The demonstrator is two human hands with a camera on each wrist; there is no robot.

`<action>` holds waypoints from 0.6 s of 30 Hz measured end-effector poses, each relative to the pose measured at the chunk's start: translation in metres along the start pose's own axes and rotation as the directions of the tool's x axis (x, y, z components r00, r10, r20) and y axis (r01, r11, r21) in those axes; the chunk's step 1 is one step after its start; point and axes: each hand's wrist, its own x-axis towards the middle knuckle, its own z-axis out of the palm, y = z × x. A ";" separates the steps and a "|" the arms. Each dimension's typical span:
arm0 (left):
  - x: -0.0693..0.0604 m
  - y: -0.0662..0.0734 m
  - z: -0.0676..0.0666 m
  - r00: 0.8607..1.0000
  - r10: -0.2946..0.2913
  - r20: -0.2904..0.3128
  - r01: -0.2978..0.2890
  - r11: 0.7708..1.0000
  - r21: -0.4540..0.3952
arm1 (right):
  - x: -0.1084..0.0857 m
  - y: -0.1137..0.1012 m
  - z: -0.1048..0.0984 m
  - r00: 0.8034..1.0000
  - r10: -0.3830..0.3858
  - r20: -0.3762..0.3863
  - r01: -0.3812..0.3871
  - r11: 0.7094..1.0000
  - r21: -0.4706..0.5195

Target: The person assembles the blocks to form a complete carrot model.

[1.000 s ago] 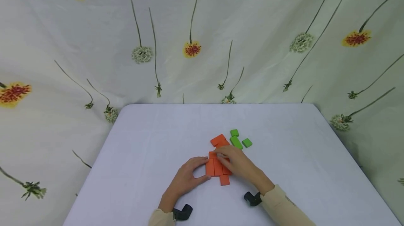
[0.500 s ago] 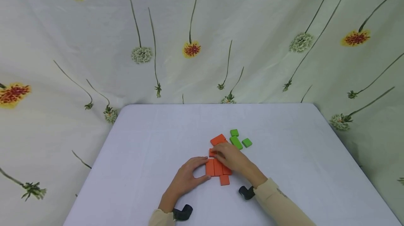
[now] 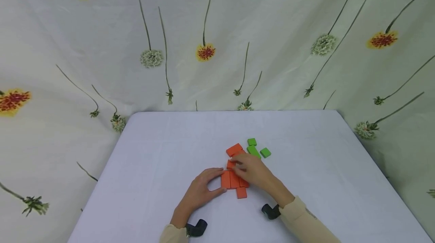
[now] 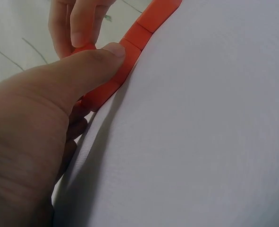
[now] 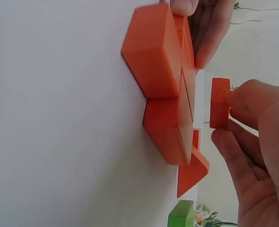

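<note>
In the head view my left hand [image 3: 198, 190] holds the leftmost upright orange block [image 3: 225, 179] by its near and far ends. Its thumb presses the side of the orange row [image 4: 130, 49] in the left wrist view. Between the thumb and fingers of my right hand [image 3: 253, 169] is a small orange block [image 5: 219, 104], raised above the row in the right wrist view. Other orange blocks [image 3: 234, 179] lie side by side, partly covered by the right hand. One small orange block [image 3: 241, 193] juts out at the near side.
Beyond the right hand lies a slanted orange block [image 3: 234, 149]. Several green blocks sit at the far right of the group, including a long one [image 3: 253, 151] and a square one [image 3: 266, 152]. A white table [image 3: 163, 141] carries everything; a flower-patterned cloth [image 3: 282, 65] hangs behind.
My right hand has lifted the small orange block off the row, first shifting away and left, then slightly back right. My left hand and the other blocks stay put.
</note>
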 end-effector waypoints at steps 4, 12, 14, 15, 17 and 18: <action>0.000 0.002 -0.001 1.000 -0.006 0.006 0.006 1.000 -0.012 | -0.010 -0.003 -0.003 0.998 -0.065 -0.022 0.065 0.998 0.009; 0.000 0.002 -0.002 1.000 -0.006 0.009 0.006 1.000 -0.017 | -0.034 -0.011 -0.003 0.993 -0.119 -0.025 0.119 0.993 0.017; 0.001 0.001 -0.002 1.000 -0.012 0.010 0.012 1.000 -0.026 | -0.039 -0.013 -0.002 0.991 -0.131 -0.023 0.132 0.991 0.032; 0.001 0.000 -0.002 1.000 -0.010 0.008 0.010 1.000 -0.023 | -0.041 -0.013 -0.001 0.990 -0.141 -0.019 0.141 0.989 0.040; 0.001 0.000 -0.001 1.000 -0.006 0.005 0.006 1.000 -0.015 | -0.046 -0.013 0.001 0.988 -0.154 -0.011 0.155 0.987 0.053; 0.001 -0.001 -0.001 1.000 0.004 0.000 -0.004 1.000 -0.006 | -0.048 -0.014 0.002 0.987 -0.159 -0.007 0.159 0.985 0.062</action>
